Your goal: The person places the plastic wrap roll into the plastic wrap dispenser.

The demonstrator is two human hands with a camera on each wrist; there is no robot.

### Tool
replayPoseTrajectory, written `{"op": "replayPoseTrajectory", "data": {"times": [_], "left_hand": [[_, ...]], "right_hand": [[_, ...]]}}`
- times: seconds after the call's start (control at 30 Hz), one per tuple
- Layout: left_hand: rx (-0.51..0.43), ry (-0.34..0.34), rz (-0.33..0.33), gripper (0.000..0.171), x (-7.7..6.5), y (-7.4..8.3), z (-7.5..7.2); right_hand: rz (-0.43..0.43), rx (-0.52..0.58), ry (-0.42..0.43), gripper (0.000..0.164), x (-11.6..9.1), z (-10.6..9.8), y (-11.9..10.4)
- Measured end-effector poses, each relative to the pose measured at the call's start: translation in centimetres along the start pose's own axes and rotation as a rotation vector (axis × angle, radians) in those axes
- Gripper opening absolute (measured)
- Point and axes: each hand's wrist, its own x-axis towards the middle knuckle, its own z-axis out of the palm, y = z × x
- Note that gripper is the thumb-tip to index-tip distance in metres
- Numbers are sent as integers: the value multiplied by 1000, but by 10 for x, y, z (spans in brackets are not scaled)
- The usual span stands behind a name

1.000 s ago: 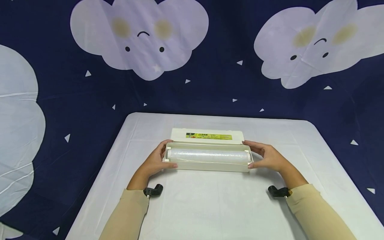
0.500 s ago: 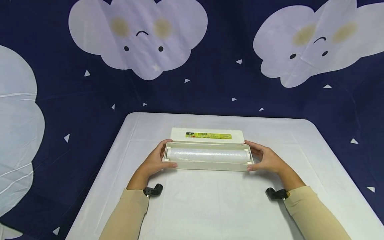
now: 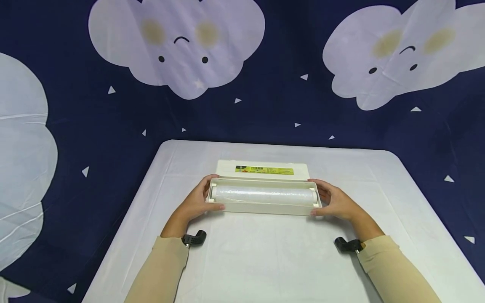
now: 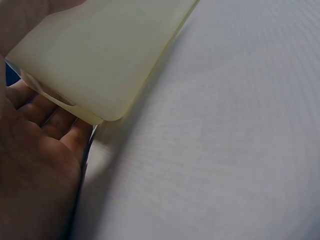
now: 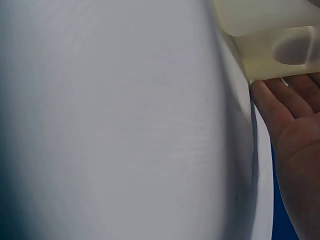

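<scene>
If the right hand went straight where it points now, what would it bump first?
Most likely the white box, since the right hand holds its right end. How close the palm is looks unclear.

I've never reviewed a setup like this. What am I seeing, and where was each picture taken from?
No machine here: a person uses bare hands. A camera on the head gives the wide view; one on each wrist gives the close-ups. At the white table is an open box with a shiny roll inside and its labelled lid behind. The left hand grips one end, the right hand the other; whether the box is slightly raised is hard to tell.
</scene>
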Motion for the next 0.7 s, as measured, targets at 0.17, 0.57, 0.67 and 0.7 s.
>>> {"op": "replayPoseTrajectory", "data": {"times": [0.17, 0.57, 0.67, 0.7], "left_hand": [[-10, 2, 13, 109, 1, -1, 0], [-26, 18, 81, 74, 9, 8, -18], [47, 116, 91, 54, 17, 12, -26], [87, 151, 84, 51, 21, 15, -28]], "right_hand": [[19, -36, -3, 105, -1, -1, 0], [36, -38, 3, 104, 1, -2, 1], [38, -27, 2, 104, 0, -1, 2], [39, -25, 2, 104, 0, -1, 2]]}}
